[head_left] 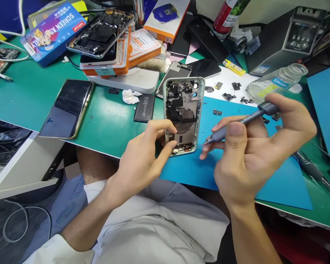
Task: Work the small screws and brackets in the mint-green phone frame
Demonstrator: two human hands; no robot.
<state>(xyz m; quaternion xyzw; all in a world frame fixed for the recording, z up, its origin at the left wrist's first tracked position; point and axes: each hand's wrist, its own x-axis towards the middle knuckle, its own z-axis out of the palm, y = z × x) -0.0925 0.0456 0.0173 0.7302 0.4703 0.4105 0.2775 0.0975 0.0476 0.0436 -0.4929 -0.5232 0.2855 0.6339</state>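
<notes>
On blue mat (pixel 286 183), near bench edge: opened phone chassis (pixel 183 113), long axis running away from person. L hand (pixel 143 157) pinches its lower-left edge. R hand (pixel 253 154) grips screwdriver (pixel 236 126); tip points left, just right of chassis bottom corner.

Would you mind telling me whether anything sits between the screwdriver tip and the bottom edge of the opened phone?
Nothing visible does. The right hand holds the screwdriver, its tip just right of the opened phone near its lower corner, over bare blue mat. The left hand grips the phone's left and bottom edge, away from that gap.
</notes>
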